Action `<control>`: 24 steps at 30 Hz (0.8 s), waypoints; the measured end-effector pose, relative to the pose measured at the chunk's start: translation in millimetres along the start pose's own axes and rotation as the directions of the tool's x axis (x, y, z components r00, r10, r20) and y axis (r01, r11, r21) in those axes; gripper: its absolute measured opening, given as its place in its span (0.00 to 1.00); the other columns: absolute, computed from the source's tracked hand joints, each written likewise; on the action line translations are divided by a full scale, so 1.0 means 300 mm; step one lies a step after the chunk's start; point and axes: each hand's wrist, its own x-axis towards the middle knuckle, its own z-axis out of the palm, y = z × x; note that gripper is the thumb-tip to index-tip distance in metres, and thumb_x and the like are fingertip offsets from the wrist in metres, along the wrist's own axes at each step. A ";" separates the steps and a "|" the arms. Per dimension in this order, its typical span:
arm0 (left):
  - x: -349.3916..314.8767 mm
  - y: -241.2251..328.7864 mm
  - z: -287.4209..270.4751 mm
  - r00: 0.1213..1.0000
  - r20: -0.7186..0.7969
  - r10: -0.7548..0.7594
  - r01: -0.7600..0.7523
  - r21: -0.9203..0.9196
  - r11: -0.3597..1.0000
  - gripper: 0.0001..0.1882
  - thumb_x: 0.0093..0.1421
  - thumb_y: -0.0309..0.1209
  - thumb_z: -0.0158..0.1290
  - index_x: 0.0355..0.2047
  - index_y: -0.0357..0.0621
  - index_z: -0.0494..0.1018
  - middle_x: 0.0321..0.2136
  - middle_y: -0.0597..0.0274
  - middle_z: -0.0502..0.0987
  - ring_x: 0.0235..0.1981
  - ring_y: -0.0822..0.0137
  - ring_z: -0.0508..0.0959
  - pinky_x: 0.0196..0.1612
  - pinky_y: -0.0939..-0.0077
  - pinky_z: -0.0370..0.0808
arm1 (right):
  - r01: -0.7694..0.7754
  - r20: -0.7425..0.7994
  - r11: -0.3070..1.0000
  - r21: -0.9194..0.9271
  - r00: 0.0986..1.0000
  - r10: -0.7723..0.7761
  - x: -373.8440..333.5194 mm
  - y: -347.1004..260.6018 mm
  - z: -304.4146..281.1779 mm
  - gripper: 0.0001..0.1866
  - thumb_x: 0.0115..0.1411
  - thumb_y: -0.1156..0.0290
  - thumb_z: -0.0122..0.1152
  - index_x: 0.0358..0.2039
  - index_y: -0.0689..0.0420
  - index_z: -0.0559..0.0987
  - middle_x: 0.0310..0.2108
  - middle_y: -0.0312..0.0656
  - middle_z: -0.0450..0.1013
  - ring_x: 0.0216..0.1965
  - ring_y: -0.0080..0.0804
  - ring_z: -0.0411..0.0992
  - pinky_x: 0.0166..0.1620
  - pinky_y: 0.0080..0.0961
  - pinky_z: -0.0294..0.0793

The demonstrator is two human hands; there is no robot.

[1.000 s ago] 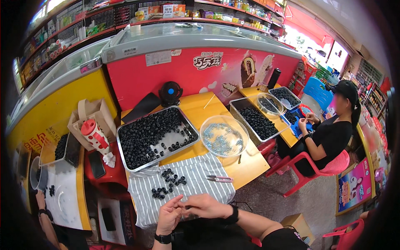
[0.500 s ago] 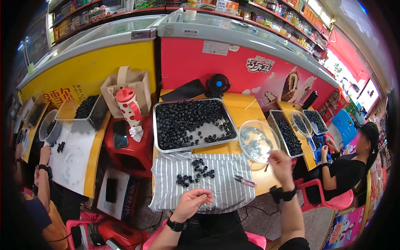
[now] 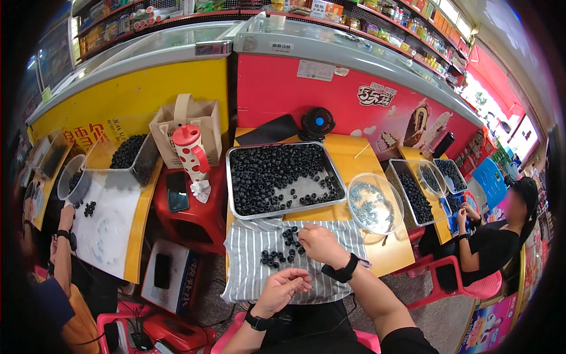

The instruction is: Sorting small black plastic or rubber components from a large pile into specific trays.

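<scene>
A grey-and-white striped cloth (image 3: 242, 265) covers the near part of my table, with a small group of black round pieces with holes (image 3: 273, 258) on it. My right hand (image 3: 321, 243) reaches over the cloth, its bent fingertips at the right side of that group; anything between them is too small to make out. Nearer to me, my left hand (image 3: 286, 289) hovers above the cloth's front part, thumb and fingers drawn together. Whatever it pinches is hidden. Pink-handled snips (image 3: 364, 263) lie partly behind my right wrist.
Behind the cloth stands a metal tray (image 3: 289, 213) of black pieces. Right of it is a clear round dish (image 3: 402, 215) with small bluish bits. A black fan (image 3: 317, 124) and a spotted tumbler (image 3: 194, 154) stand further back. People work at tables on both sides.
My right hand has moved left from the edge of the round dish to the black pieces on the cloth. My left hand stays in much the same place. The view has shifted slightly.
</scene>
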 end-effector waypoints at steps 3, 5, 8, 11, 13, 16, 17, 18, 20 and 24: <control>-0.005 0.000 0.002 0.999 -0.043 0.025 -0.029 -0.076 0.997 0.15 0.65 0.22 0.48 0.51 0.31 0.68 0.42 0.49 0.77 0.40 0.61 0.80 0.43 0.74 0.77 | -0.029 -0.035 0.977 0.213 0.999 0.037 -0.053 -0.061 -0.059 0.02 0.51 0.78 0.61 0.27 0.61 0.78 0.25 0.45 0.71 0.26 0.42 0.73 0.29 0.32 0.72; -0.006 0.003 0.017 0.994 -0.084 0.064 -0.072 -0.102 0.992 0.15 0.64 0.22 0.49 0.51 0.32 0.68 0.42 0.50 0.77 0.40 0.62 0.80 0.43 0.74 0.77 | -0.062 -0.043 0.906 0.419 0.995 0.088 -0.120 -0.137 -0.096 0.02 0.52 0.79 0.61 0.27 0.62 0.78 0.24 0.44 0.71 0.24 0.36 0.74 0.28 0.27 0.72; -0.004 -0.009 0.035 0.985 -0.122 0.121 -0.128 -0.056 0.990 0.15 0.63 0.20 0.50 0.50 0.32 0.69 0.40 0.51 0.77 0.37 0.63 0.80 0.41 0.74 0.78 | -0.115 -0.022 0.760 0.640 0.986 0.167 -0.202 -0.217 -0.073 0.04 0.53 0.80 0.64 0.30 0.63 0.78 0.24 0.41 0.74 0.26 0.24 0.74 0.29 0.18 0.72; -0.012 -0.031 0.015 0.979 -0.156 0.132 -0.129 0.031 0.991 0.13 0.61 0.20 0.53 0.47 0.32 0.72 0.37 0.53 0.79 0.34 0.65 0.80 0.38 0.74 0.79 | -0.333 0.146 0.433 0.837 0.900 0.410 -0.251 -0.223 -0.044 0.03 0.53 0.80 0.64 0.29 0.64 0.78 0.24 0.37 0.74 0.27 0.19 0.72 0.29 0.18 0.71; -0.010 -0.035 0.007 0.980 -0.137 0.146 -0.145 0.012 0.989 0.13 0.60 0.20 0.53 0.46 0.32 0.73 0.36 0.53 0.79 0.33 0.65 0.80 0.37 0.74 0.79 | -0.336 0.156 0.421 0.843 0.901 0.405 -0.255 -0.215 -0.034 0.03 0.54 0.80 0.64 0.28 0.64 0.78 0.24 0.35 0.73 0.27 0.16 0.71 0.29 0.18 0.71; -0.022 -0.023 0.002 0.984 -0.128 0.123 -0.123 0.014 0.992 0.12 0.60 0.20 0.54 0.45 0.33 0.74 0.36 0.55 0.79 0.34 0.67 0.79 0.39 0.75 0.78 | -0.251 -0.060 0.743 0.621 0.929 0.364 -0.240 -0.123 -0.048 0.04 0.53 0.79 0.63 0.29 0.63 0.77 0.24 0.43 0.74 0.26 0.30 0.74 0.30 0.25 0.72; -0.023 -0.018 0.002 0.986 -0.124 0.107 -0.106 0.016 0.994 0.12 0.60 0.21 0.54 0.45 0.34 0.75 0.36 0.56 0.79 0.34 0.68 0.79 0.39 0.76 0.77 | -0.244 -0.152 0.835 0.494 0.921 0.359 -0.224 -0.071 -0.055 0.04 0.52 0.78 0.63 0.29 0.63 0.77 0.25 0.45 0.75 0.27 0.36 0.74 0.31 0.28 0.72; -0.020 -0.019 0.004 0.986 -0.116 0.116 -0.113 0.036 0.993 0.12 0.60 0.21 0.54 0.45 0.34 0.75 0.36 0.56 0.79 0.34 0.68 0.79 0.39 0.76 0.77 | -0.250 -0.241 0.903 0.350 0.907 0.345 -0.212 -0.014 -0.064 0.04 0.51 0.77 0.63 0.29 0.62 0.77 0.25 0.47 0.75 0.27 0.42 0.75 0.31 0.31 0.73; -0.011 -0.020 0.007 0.987 -0.096 0.128 -0.121 0.078 0.990 0.12 0.60 0.20 0.54 0.45 0.34 0.75 0.36 0.56 0.78 0.34 0.68 0.79 0.39 0.76 0.77 | -0.321 -0.221 0.912 0.256 0.899 0.378 -0.200 0.092 -0.062 0.05 0.51 0.75 0.63 0.29 0.61 0.78 0.27 0.49 0.74 0.28 0.48 0.74 0.32 0.36 0.72; -0.008 -0.014 0.017 0.984 -0.117 0.133 -0.127 0.062 0.990 0.12 0.60 0.20 0.53 0.45 0.33 0.75 0.36 0.56 0.78 0.34 0.67 0.79 0.39 0.76 0.76 | -0.368 -0.089 0.925 0.092 0.923 0.375 -0.155 0.103 -0.065 0.07 0.50 0.70 0.63 0.29 0.59 0.78 0.28 0.50 0.74 0.31 0.50 0.74 0.35 0.42 0.72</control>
